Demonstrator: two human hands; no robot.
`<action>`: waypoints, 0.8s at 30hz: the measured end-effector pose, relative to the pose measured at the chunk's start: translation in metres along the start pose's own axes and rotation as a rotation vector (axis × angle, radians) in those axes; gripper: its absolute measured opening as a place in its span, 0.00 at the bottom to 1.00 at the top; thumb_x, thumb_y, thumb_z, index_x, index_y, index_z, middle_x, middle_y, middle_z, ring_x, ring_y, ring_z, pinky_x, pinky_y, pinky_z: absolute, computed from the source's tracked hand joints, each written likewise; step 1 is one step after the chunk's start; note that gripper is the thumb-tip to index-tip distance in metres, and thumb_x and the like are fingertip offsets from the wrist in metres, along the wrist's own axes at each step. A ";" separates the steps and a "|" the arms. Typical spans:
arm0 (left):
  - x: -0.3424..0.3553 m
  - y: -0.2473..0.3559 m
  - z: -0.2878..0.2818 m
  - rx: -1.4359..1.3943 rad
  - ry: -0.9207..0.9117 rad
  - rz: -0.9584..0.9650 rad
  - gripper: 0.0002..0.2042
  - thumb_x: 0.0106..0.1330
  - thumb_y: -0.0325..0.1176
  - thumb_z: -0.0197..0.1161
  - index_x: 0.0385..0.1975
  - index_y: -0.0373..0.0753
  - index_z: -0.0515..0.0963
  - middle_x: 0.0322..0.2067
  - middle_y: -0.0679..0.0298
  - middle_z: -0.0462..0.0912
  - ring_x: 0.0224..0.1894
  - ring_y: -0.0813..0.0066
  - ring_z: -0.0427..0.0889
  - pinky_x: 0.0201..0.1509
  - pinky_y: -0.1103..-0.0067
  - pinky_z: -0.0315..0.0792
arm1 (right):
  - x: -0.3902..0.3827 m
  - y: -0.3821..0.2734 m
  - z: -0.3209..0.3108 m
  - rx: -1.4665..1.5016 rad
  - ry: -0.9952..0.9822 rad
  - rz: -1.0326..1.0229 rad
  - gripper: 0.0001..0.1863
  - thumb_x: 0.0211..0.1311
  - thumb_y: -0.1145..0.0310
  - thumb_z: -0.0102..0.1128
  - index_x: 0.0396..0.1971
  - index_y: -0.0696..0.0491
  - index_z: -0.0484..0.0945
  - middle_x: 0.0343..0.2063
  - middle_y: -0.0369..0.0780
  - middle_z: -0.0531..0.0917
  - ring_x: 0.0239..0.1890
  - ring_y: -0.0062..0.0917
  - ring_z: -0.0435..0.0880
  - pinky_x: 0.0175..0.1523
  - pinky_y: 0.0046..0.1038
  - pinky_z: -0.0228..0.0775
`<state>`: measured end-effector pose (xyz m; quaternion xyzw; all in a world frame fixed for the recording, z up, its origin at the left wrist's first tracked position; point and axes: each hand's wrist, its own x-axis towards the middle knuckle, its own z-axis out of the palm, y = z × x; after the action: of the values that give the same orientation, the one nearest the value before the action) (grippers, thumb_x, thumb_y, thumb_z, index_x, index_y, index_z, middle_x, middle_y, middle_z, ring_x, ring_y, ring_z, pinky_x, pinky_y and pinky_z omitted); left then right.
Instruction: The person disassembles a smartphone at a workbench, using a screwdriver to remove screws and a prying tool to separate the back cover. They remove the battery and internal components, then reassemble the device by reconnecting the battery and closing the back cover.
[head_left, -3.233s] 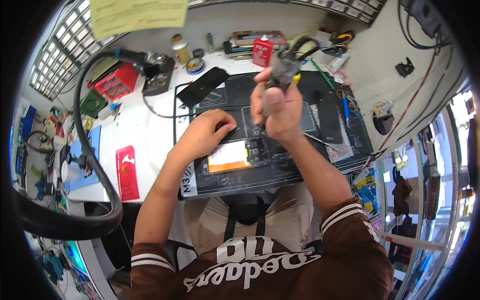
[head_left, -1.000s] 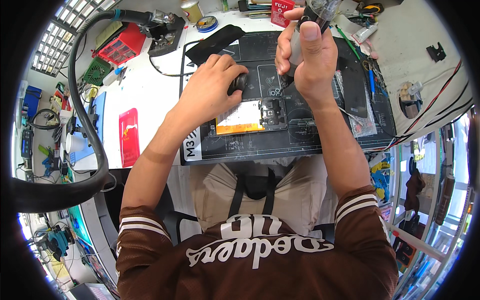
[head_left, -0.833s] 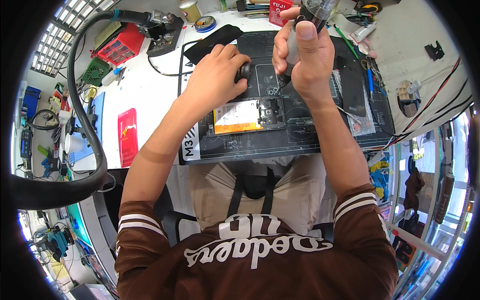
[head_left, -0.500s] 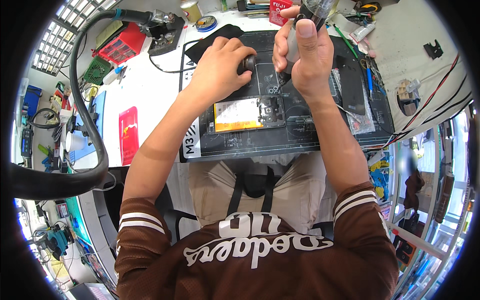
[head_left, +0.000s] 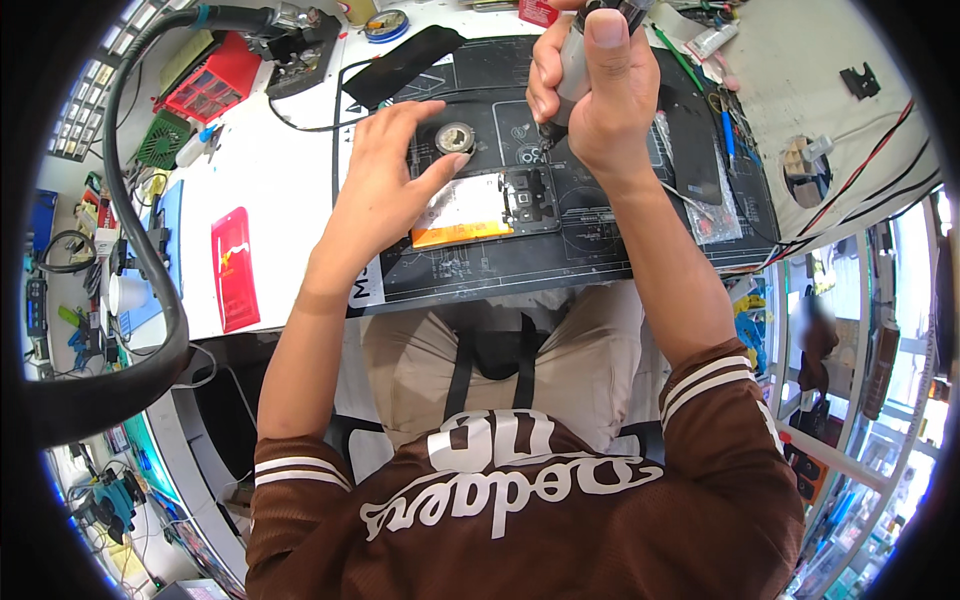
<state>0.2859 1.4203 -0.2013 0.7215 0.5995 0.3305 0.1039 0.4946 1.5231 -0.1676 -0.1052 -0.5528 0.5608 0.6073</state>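
My left hand (head_left: 385, 180) is open, fingers spread, over the left end of an opened phone (head_left: 540, 200). Its thumb lies just below a small round dark pot (head_left: 455, 138) with a pale metallic middle. The phone lies with its inside facing up, showing a white and orange battery (head_left: 460, 215) and dark boards at the right end. My right hand (head_left: 610, 110) is closed around an electric screwdriver (head_left: 574, 80) with a grey body and black nose. The tool points down and left, its tip above the mat beyond the phone. Its upper end runs toward the picture's edge.
A black printed work mat (head_left: 590, 265) covers this part of the white table. A black cloth-like piece (head_left: 405, 65) lies at its far left. On the right are a dark flat panel (head_left: 690, 155) and a blue-handled tool (head_left: 728, 135). A red packet (head_left: 234, 270) and thick black hose (head_left: 165, 230) are left.
My left hand has let go of the round pot and moved left and nearer, its fingers spreading over the phone's left end. My right hand keeps its grip on the screwdriver. The view has shifted slightly.
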 end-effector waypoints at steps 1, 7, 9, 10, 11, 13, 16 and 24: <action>-0.004 0.008 -0.004 -0.002 0.000 0.004 0.24 0.68 0.40 0.75 0.61 0.38 0.81 0.60 0.55 0.82 0.68 0.52 0.72 0.75 0.62 0.66 | 0.000 0.001 -0.001 -0.003 0.002 -0.004 0.27 0.81 0.43 0.57 0.58 0.54 0.70 0.23 0.37 0.76 0.16 0.18 0.74 0.22 0.21 0.68; -0.049 0.039 -0.010 -0.004 -0.080 -0.001 0.27 0.65 0.40 0.78 0.62 0.40 0.80 0.62 0.57 0.80 0.69 0.53 0.71 0.75 0.60 0.63 | -0.002 -0.003 0.003 -0.032 0.029 -0.004 0.28 0.81 0.43 0.58 0.58 0.54 0.70 0.23 0.37 0.76 0.17 0.18 0.74 0.22 0.20 0.68; -0.061 0.042 -0.003 0.016 -0.065 -0.015 0.29 0.64 0.41 0.79 0.64 0.40 0.79 0.63 0.57 0.80 0.70 0.53 0.71 0.76 0.60 0.62 | -0.001 0.002 0.003 -0.022 -0.005 -0.030 0.28 0.81 0.43 0.58 0.58 0.54 0.70 0.23 0.36 0.76 0.17 0.17 0.74 0.22 0.20 0.67; -0.065 0.041 0.001 0.019 -0.050 -0.024 0.30 0.63 0.41 0.80 0.64 0.41 0.78 0.63 0.58 0.79 0.70 0.53 0.71 0.76 0.59 0.61 | -0.002 0.002 0.003 -0.020 0.009 -0.013 0.28 0.81 0.43 0.57 0.58 0.54 0.70 0.22 0.36 0.76 0.17 0.17 0.74 0.22 0.20 0.67; -0.068 0.040 0.004 0.021 -0.034 -0.035 0.31 0.62 0.42 0.80 0.65 0.41 0.78 0.64 0.58 0.79 0.71 0.54 0.71 0.76 0.59 0.61 | -0.002 -0.001 0.007 -0.019 0.021 0.005 0.28 0.81 0.43 0.57 0.58 0.54 0.71 0.22 0.36 0.76 0.16 0.17 0.74 0.22 0.20 0.67; -0.071 0.041 0.009 0.054 -0.017 -0.047 0.33 0.61 0.43 0.81 0.65 0.42 0.78 0.65 0.59 0.78 0.71 0.55 0.71 0.76 0.59 0.61 | -0.002 -0.007 0.010 -0.038 0.035 0.026 0.27 0.81 0.43 0.58 0.58 0.54 0.71 0.21 0.36 0.76 0.16 0.17 0.74 0.22 0.20 0.66; -0.071 0.043 0.013 0.126 -0.015 -0.050 0.34 0.60 0.45 0.82 0.65 0.43 0.78 0.65 0.60 0.78 0.70 0.56 0.71 0.75 0.60 0.62 | -0.001 -0.014 0.010 -0.064 0.050 0.030 0.27 0.80 0.44 0.59 0.57 0.54 0.72 0.21 0.36 0.76 0.16 0.17 0.73 0.21 0.20 0.66; -0.070 0.043 0.016 0.148 -0.012 -0.067 0.31 0.59 0.44 0.82 0.63 0.45 0.80 0.65 0.63 0.78 0.69 0.57 0.72 0.75 0.61 0.61 | -0.004 -0.010 0.006 -0.048 0.046 0.025 0.25 0.80 0.46 0.62 0.57 0.53 0.73 0.21 0.36 0.76 0.16 0.17 0.73 0.21 0.19 0.66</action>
<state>0.3255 1.3472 -0.2145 0.7086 0.6455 0.2774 0.0649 0.4965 1.5134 -0.1604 -0.1393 -0.5507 0.5523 0.6101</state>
